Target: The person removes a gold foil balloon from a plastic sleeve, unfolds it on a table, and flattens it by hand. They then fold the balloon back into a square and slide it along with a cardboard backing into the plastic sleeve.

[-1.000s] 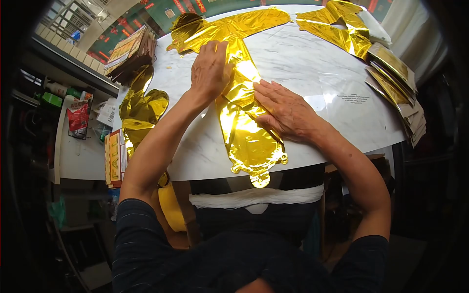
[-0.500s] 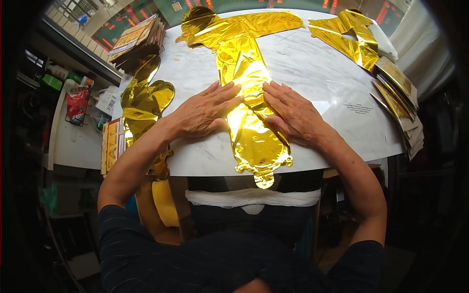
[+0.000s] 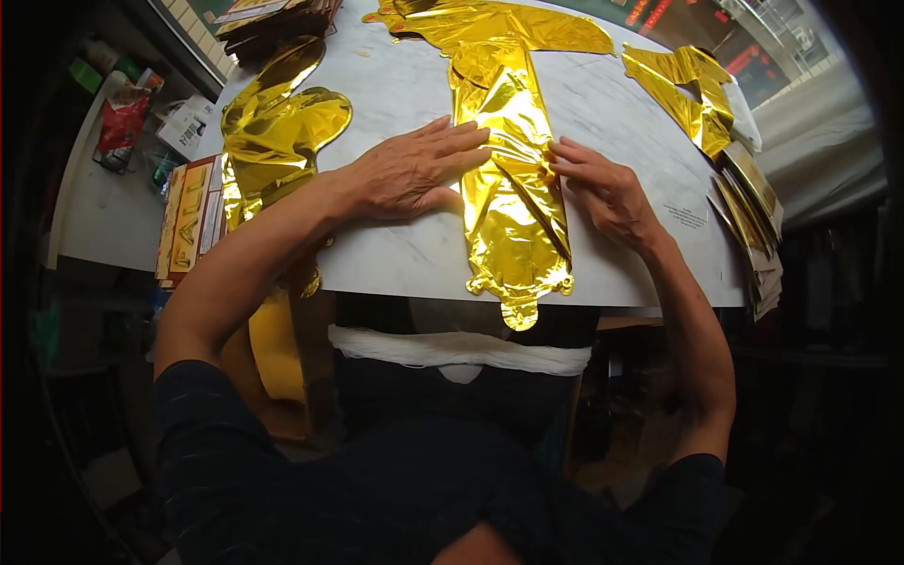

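the left hand (image 3: 414, 171) lies flat and wide, fingers stretched out side by side, their tips resting on the left part of a long gold foil piece (image 3: 518, 235). the right hand (image 3: 612, 193) is bent at the knuckles, its fingertips at the foil's right edge, and from where i stand i can't tell whether they pinch it or only press.

i'd take the step in hand to be smoothing the foil and tidying that edge: a slanting fold runs down from between the hands, and the sheet is full of creases. the next move, to my eye, calls for light, steady pressure on the left and a careful touch on the right, since foil that looks this thin could crumple.

nearest, a bundle of white strands (image 3: 461, 353) stretches across the person's front. the foil's tabbed end pokes past the near edge of the marbled table (image 3: 395, 264); the rest lies lengthwise up the middle. to the left, packets with gold lettering (image 3: 188, 212) sit by a curvy foil shape (image 3: 311, 127); to the right is a fanned stack of packets (image 3: 749, 207). farther off, the long piece's top end meets a wide foil strip (image 3: 527, 28); whether they're joined i can't make out. an angular foil piece (image 3: 670, 85) lies at the far right, a heap of packets (image 3: 282, 28) at the far left.
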Motion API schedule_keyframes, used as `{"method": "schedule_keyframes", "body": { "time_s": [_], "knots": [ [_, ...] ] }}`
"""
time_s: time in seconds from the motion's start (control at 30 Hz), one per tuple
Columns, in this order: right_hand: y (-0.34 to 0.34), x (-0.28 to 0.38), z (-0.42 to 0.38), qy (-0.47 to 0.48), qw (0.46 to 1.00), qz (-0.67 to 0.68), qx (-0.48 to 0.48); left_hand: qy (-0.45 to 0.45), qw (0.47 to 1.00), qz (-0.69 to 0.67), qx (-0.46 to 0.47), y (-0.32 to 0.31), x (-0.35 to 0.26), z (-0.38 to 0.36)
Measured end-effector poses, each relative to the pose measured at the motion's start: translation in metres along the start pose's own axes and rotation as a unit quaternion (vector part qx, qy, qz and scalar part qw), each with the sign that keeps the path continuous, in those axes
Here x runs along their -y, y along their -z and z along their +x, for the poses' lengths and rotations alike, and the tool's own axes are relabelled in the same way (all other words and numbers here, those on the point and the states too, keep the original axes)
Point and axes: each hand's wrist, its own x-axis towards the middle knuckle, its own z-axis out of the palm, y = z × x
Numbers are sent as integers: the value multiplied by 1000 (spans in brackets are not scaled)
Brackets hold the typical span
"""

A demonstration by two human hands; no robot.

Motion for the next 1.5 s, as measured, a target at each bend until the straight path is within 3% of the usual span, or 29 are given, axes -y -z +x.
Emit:
{"method": "schedule_keyframes", "body": {
  "time_s": [0.13, 0.23, 0.57, 0.67, 0.8, 0.87, 1.0, 1.17, 1.23, 1.27, 1.3, 1.33, 1.37, 1.43, 1.5],
  "knots": [
    [37, 25, -24, 62, 969, -234, 55, 1, 1000, 4, -12, -4, 3, 0],
    [35, 35, -37, 135, 926, -335, 104, 4, 1000, 1, -9, -2, 1, -1],
    [8, 18, 0, 185, 916, -355, 32, 11, 1000, 4, -7, 0, -2, 0],
    [-2, 9, 15, 165, 952, -254, -52, 13, 1000, -11, -10, 0, -2, 1],
    [-4, -1, 27, 192, 950, -243, 43, 14, 1000, -13, -18, 0, -2, 0],
    [-2, -4, 26, 182, 961, -203, 37, 15, 1000, -13, -17, 1, -2, 0],
    [-4, -12, 36, 141, 983, -114, -8, 13, 1000, -19, -14, 3, -1, 1],
    [15, -9, 54, -104, 989, 84, 70, 14, 999, -41, -29, 10, -4, 3],
    [25, -15, 70, -145, 970, 158, 116, 173, 961, -217, -14, 21, -11, 7],
    [25, -15, 77, -138, 976, 138, 95, 123, 950, -255, -133, 19, -12, 19],
    [24, -16, 84, -130, 982, 117, 74, 218, 942, -246, -70, 24, -12, 23],
    [26, -21, 88, -185, 979, 46, 70, 311, 921, -233, -7, 31, -12, 26],
    [21, -11, 93, -214, 961, 170, 41, 247, 918, -272, -148, 22, -9, 31],
    [25, -24, 109, -263, 946, 155, 112, 334, 862, -354, -140, 14, 2, 28],
    [23, -26, 113, -272, 945, 148, 106, 352, 854, -357, -140, 20, -3, 32]
  ]
}}
